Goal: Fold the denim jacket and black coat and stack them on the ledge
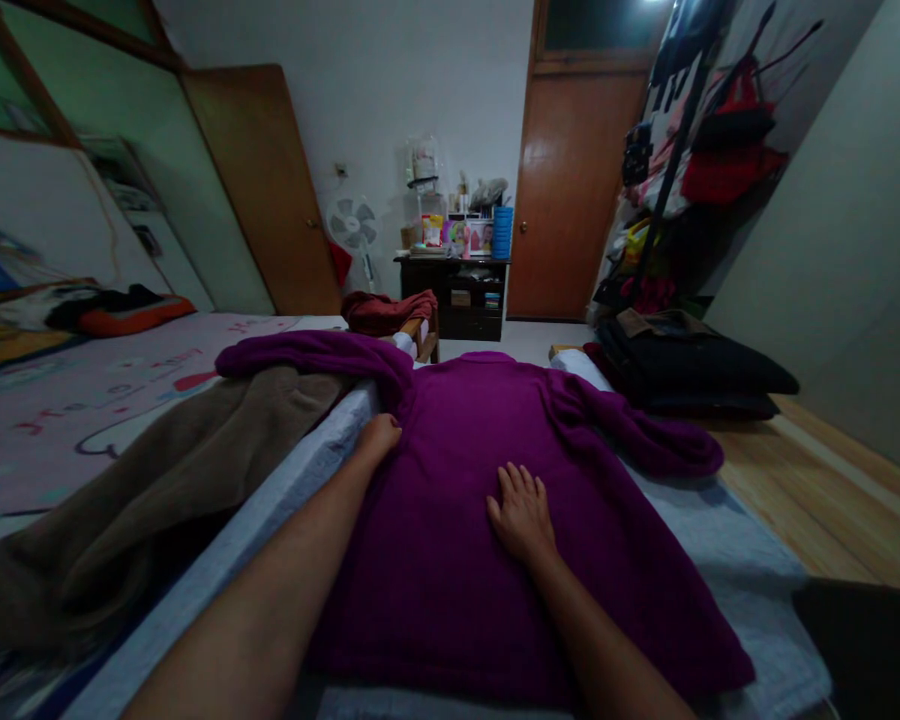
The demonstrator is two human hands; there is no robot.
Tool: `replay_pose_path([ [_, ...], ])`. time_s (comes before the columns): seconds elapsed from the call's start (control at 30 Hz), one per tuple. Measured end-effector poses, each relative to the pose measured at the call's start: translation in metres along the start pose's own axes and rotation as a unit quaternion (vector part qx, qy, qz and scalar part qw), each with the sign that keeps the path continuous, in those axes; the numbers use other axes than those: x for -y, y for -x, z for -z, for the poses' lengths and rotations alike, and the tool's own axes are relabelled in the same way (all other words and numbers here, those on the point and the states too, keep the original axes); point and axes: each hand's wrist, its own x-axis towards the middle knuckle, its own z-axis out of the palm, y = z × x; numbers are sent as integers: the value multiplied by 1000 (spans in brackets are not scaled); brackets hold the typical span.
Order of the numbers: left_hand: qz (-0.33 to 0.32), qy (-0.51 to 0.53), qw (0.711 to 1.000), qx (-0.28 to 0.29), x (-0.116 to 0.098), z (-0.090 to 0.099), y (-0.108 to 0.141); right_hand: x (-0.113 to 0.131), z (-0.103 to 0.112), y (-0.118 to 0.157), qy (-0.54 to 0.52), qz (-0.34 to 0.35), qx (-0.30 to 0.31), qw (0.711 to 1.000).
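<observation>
A purple long-sleeved coat (pixel 450 560) lies spread out in front of me, its collar at the far side and its hem towards me. Its left sleeve (pixel 307 352) stretches over a brown garment, while the right sleeve (pixel 652 430) bends out to the right. At the coat's left side, just below the sleeve, my left hand (pixel 380 437) is closed on the fabric edge; its fingertips are partly hidden. My right hand (pixel 523 510) rests flat on the middle of the coat, fingers spread and holding nothing.
Pale blue cloth (pixel 750 560) covers the surface under the coat. To the left are the brown garment (pixel 195 460) and a pink patterned bed (pixel 157 370). Dark folded clothes (pixel 697 365) are stacked at the right. Behind stand a dark cabinet (pixel 450 300) and a white fan (pixel 354 225).
</observation>
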Motion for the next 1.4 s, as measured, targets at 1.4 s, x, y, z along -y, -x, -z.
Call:
replay_pose_path([
  [1.4,-111,-152,982,7,-73,-56,-80,-5,-4,-1,-33,-9,11,999],
])
